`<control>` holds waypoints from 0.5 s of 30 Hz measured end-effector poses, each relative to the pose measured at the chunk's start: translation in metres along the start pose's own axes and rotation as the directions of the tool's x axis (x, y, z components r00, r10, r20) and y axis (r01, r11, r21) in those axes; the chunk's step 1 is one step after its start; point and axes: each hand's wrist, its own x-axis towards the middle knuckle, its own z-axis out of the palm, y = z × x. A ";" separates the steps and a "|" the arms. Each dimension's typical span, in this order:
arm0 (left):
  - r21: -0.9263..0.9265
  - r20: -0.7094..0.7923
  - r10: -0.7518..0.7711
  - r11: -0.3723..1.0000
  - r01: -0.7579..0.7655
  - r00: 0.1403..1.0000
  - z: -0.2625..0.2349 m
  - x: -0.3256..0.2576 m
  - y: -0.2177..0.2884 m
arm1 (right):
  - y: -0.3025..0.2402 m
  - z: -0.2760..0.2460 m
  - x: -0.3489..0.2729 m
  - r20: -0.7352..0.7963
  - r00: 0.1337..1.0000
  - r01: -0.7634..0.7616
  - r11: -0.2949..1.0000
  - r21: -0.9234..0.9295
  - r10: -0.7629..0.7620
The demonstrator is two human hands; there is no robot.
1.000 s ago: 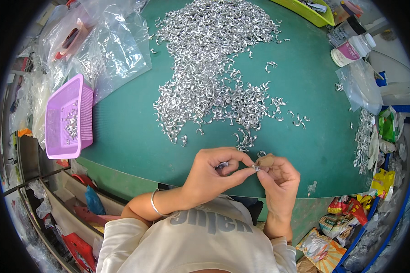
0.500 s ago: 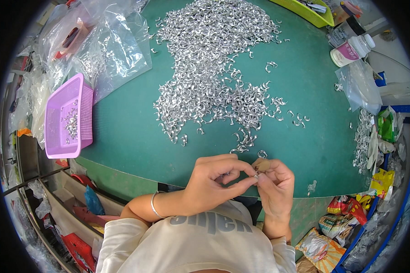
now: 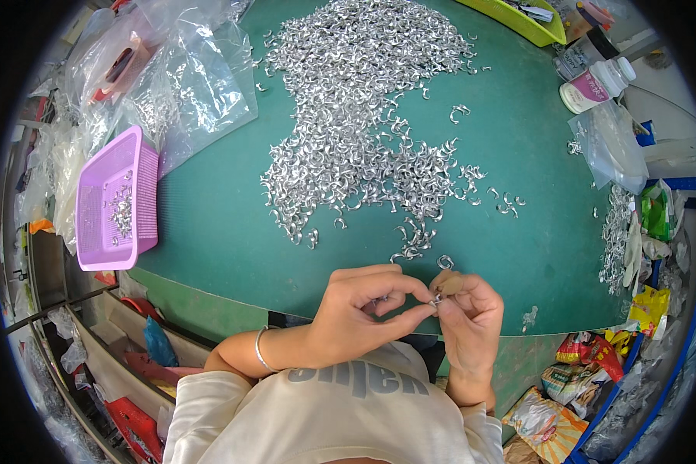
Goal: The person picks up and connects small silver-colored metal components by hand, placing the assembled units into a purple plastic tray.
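Close to the table's near edge, my left hand (image 3: 363, 313) and my right hand (image 3: 473, 309) meet fingertip to fingertip. Between them they pinch a small silver metal piece (image 3: 436, 298), mostly covered by the fingers. A glint of metal also shows inside the curled fingers of my left hand. At the index fingertip of my right hand is a tan patch (image 3: 450, 284), perhaps a finger cover; I cannot tell. Just beyond the hands lies a loose silver curved piece (image 3: 445, 262). Farther off spreads a large heap of curved silver metal pieces (image 3: 356, 116).
A purple basket (image 3: 146, 201) with some silver pieces stands at the left, near clear plastic bags (image 3: 209, 85). A yellow-green tray (image 3: 518, 22) and two bottles (image 3: 595, 85) are at the far right. Silver pieces (image 3: 615, 240) lie along the right edge of the green table (image 3: 224, 247).
My right hand has shifted very slightly to the right, and a bit more of the metal piece shows between the fingertips. The heap and the basket look the same.
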 end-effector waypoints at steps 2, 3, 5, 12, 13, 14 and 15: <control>0.005 0.006 -0.012 1.000 0.012 1.000 -0.001 0.000 0.001 | -0.001 0.001 -0.001 -0.006 0.999 0.036 0.998 -0.053 -0.036; 0.008 0.007 -0.018 1.000 0.018 1.000 -0.001 0.000 0.002 | -0.001 0.001 -0.001 -0.001 0.997 0.071 0.993 -0.100 -0.071; -0.018 0.019 -0.047 0.999 0.048 0.999 -0.003 0.000 0.004 | -0.003 0.002 -0.003 0.012 0.992 0.129 0.976 -0.178 -0.129; -0.039 0.071 -0.052 0.998 0.054 0.996 -0.006 0.000 0.009 | -0.007 0.005 -0.005 0.042 0.991 0.135 0.972 -0.192 -0.129; -0.039 0.073 -0.044 0.998 0.047 0.996 -0.006 -0.001 0.009 | -0.008 0.005 -0.005 0.045 0.993 0.112 0.978 -0.178 -0.105; -0.039 0.075 -0.037 0.998 0.040 0.996 -0.006 -0.002 0.009 | -0.008 0.006 -0.005 0.039 0.994 0.104 0.980 -0.170 -0.098; -0.039 0.079 -0.029 0.999 0.032 0.996 -0.006 -0.003 0.008 | -0.009 0.007 -0.006 0.032 0.995 0.097 0.982 -0.162 -0.093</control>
